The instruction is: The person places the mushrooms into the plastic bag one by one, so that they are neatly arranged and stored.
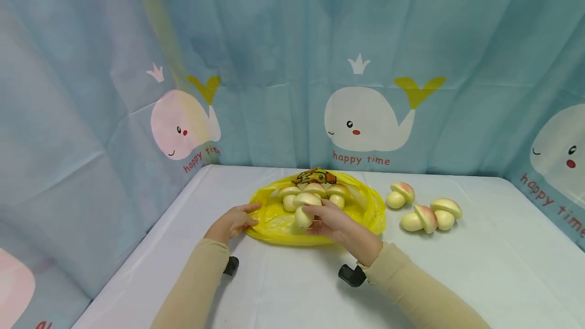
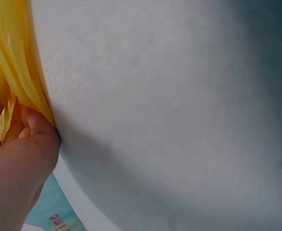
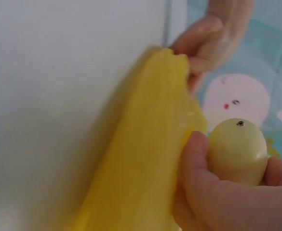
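Note:
A yellow plastic bag (image 1: 274,220) lies spread on the table with its mouth open. The left hand (image 1: 235,222) pinches its left edge; the left wrist view shows the gathered plastic (image 2: 15,53) between thumb and fingers. Over the near part of the bag, the right hand (image 1: 331,221) holds a toy mushroom (image 1: 305,212), cap up, with its pale stem pointing down. In the right wrist view the rounded stem end (image 3: 239,151) shows between thumb and fingers. Several toy mushrooms (image 1: 336,194) sit inside the bag behind the held one.
Right of the bag, a toy mushroom (image 1: 400,195) lies on the white table (image 1: 283,288), with two more mushrooms (image 1: 431,216) touching each other nearer the front. A blue curtain (image 1: 274,65) printed with whales stands behind the table and along its sides.

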A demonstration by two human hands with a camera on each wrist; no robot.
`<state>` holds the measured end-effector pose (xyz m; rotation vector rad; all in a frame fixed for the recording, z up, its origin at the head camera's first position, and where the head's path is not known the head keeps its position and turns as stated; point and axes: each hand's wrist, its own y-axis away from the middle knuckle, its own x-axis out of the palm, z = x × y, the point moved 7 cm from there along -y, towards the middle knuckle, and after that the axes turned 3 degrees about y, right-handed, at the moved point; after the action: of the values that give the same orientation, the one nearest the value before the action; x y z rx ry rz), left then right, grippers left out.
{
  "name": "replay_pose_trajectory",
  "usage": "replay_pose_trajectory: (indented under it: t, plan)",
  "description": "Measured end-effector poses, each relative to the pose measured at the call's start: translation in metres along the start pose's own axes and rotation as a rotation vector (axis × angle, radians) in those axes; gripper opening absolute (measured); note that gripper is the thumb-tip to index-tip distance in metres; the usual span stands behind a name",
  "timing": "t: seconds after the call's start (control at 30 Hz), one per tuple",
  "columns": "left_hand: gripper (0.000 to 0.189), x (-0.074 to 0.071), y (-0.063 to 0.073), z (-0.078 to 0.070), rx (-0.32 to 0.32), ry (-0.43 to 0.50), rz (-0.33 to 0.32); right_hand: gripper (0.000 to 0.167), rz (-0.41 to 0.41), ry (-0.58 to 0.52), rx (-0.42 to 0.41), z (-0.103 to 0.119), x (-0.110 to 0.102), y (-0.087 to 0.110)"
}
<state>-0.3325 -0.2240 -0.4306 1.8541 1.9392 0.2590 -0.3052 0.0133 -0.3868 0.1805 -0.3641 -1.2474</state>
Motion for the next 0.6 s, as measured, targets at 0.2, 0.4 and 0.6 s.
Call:
replay_pose_trajectory:
  t: [0.2, 0.4, 0.6]
  plan:
    - [0.056, -0.001, 0.001, 0.0, -0.003, -0.013, -0.005, 0.065, -0.003, 0.001, -0.004, -0.009, 0.014, -0.014]
    - [0.058, 0.0, 0.002, 0.0, -0.001, -0.003, 0.0, 0.073, -0.041, 0.128, 0.017, -0.022, 0.023, -0.027]
    - [0.059, 0.001, 0.001, -0.001, -0.01, -0.005, -0.013, 0.068, -0.096, 0.213, 0.046, -0.029, 0.028, -0.033]
